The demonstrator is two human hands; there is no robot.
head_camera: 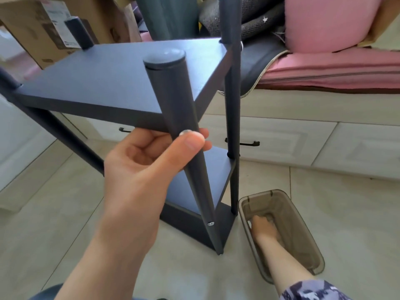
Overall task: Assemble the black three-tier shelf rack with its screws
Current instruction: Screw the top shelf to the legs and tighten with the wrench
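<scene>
Left hand [149, 161] grasps the rack [112, 83] post at the top shelf's front edge. Right hand [263, 226] reaches inside the bin [311, 241] beside the rack; its grip cannot be determined.

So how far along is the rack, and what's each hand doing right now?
Done: three shelves sit between the poles, and a screw shows low in the near pole. In hand: the left hand grips that pole; the right hand reaches into the brown bin. Left: probably more screws; what it picks is hidden.

Right hand's [263, 227] fingers deep in the brown bin [311, 252], perhaps grasping something unseen.
</scene>
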